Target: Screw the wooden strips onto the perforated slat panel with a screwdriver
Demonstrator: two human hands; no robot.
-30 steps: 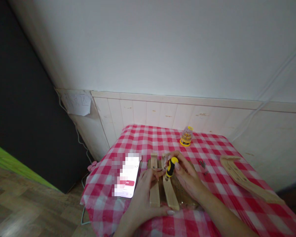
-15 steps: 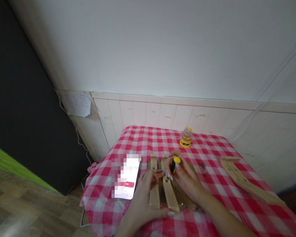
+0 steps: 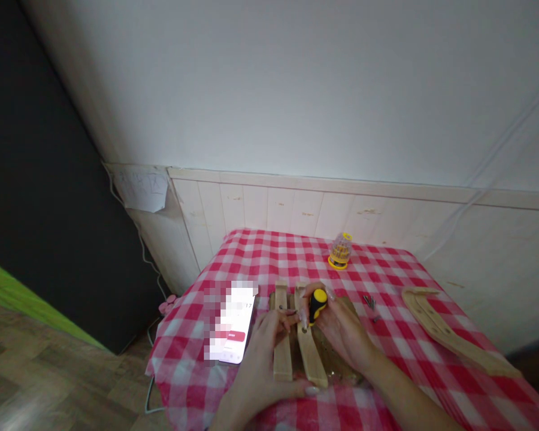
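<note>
My right hand [image 3: 341, 326] is closed around a stubby screwdriver [image 3: 318, 304] with a yellow and black handle. The handle leans over the right wooden piece [image 3: 312, 356]; its tip is hidden by my fingers. My left hand [image 3: 263, 353] grips the wooden pieces, with its fingers bent near the dark holes and its thumb along their lower ends. Beside the right piece lies the left wooden piece [image 3: 282, 359], roughly parallel to it. Under both is a brownish, shiny flat base [image 3: 336, 356], partly covered by my hands.
A lit phone [image 3: 236, 329] lies left of my left hand. Several screws [image 3: 369, 301] are to the right of my hands, and a curved wooden piece [image 3: 453, 335] lies further right. A clear, yellow-based bit holder [image 3: 340, 251] stands towards the wall on the checked tablecloth [image 3: 278, 251].
My right hand has shifted its fingers on the screwdriver, and the handle now shows more of its length and sits slightly lower. My left hand stays in place.
</note>
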